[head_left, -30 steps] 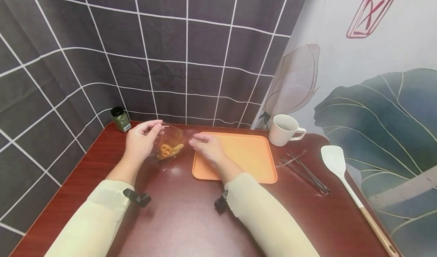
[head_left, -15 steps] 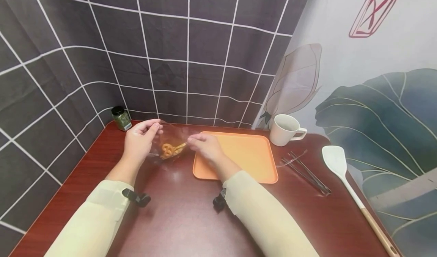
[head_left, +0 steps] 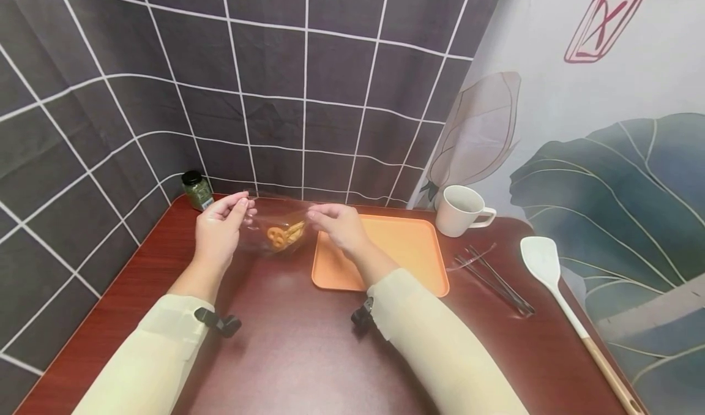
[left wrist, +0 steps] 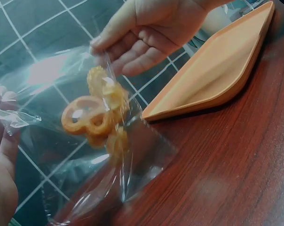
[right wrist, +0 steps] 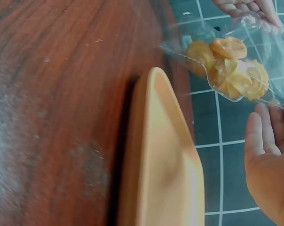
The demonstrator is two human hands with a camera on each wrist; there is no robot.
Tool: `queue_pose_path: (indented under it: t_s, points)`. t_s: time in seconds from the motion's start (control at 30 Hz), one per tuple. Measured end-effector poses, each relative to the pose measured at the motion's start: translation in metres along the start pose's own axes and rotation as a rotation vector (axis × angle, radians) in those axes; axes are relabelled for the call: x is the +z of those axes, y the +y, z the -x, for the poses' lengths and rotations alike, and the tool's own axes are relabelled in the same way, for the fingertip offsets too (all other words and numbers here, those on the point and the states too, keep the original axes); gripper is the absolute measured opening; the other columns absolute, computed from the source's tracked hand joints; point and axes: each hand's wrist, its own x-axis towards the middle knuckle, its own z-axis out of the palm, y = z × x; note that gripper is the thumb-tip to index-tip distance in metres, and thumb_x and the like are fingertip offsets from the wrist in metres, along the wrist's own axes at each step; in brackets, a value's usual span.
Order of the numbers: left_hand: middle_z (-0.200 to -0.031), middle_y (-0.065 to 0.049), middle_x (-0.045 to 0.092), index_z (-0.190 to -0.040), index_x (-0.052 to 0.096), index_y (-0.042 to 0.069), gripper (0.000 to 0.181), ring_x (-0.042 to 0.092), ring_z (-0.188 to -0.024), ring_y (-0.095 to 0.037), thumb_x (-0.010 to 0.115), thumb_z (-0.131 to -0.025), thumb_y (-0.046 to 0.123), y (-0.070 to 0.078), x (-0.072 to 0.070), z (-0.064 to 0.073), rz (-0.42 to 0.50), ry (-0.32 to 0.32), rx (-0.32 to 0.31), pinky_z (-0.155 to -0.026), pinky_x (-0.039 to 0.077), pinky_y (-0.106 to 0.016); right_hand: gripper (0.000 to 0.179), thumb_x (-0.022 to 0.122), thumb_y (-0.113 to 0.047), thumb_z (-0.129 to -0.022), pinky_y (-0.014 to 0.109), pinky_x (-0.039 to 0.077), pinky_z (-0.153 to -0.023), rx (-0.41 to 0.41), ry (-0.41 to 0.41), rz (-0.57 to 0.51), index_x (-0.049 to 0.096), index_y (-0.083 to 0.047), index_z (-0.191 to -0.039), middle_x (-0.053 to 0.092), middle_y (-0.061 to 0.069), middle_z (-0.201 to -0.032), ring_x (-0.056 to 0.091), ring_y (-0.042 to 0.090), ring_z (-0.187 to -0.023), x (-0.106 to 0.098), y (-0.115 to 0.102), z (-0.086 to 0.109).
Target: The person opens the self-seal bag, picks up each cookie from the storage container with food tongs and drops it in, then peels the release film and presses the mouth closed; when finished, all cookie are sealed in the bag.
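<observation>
A clear plastic bag is stretched between both hands above the table's back left. Inside it are a pretzel-shaped cookie and other golden, ridged cookies, gathered toward the bag's right side. My left hand pinches the bag's left edge between thumb and fingers. On the other side, my right hand pinches the edge near the cookies, with the thumb against the film in the left wrist view. My right wrist passes over the orange tray.
A green-filled jar with a black lid stands at the back left corner. Right of the tray are a white mug, metal tongs and a white spatula with a wooden handle. Behind the table hangs a grid-patterned curtain.
My right hand has come to pinch the bag's right edge and moved slightly up. My left hand has shifted a little left; the bag is spread wider and the cookies hang a little higher and further right.
</observation>
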Motion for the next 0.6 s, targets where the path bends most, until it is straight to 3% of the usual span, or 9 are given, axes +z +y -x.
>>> queue_pose_path:
  t_s: [0.2, 0.6]
  points:
    - [-0.089, 0.007, 0.082, -0.115, 0.08, 0.008, 0.017, 0.08, -0.078, -0.005, 0.073, -0.1, 0.005, 0.0, -0.001, 0.0, 0.036, 0.016, -0.011, -0.069, 0.063, -0.019, 0.025, 0.073, -0.014, -0.102, 0.038, 0.065, -0.097, -0.034, -0.002, 0.003, 0.077, 0.004, -0.119, 0.08, 0.023, -0.118, 0.082, 0.027, -0.102, -0.004, -0.011, -0.002]
    - [-0.089, 0.01, 0.083, -0.116, 0.081, 0.011, 0.018, 0.08, -0.081, -0.005, 0.074, -0.1, 0.008, 0.006, 0.002, 0.0, 0.039, 0.028, -0.014, -0.072, 0.063, -0.019, 0.028, 0.075, -0.018, -0.101, 0.037, 0.064, -0.099, -0.044, 0.017, 0.009, 0.078, 0.002, -0.12, 0.08, 0.02, -0.118, 0.08, 0.034, -0.109, -0.007, -0.026, -0.004]
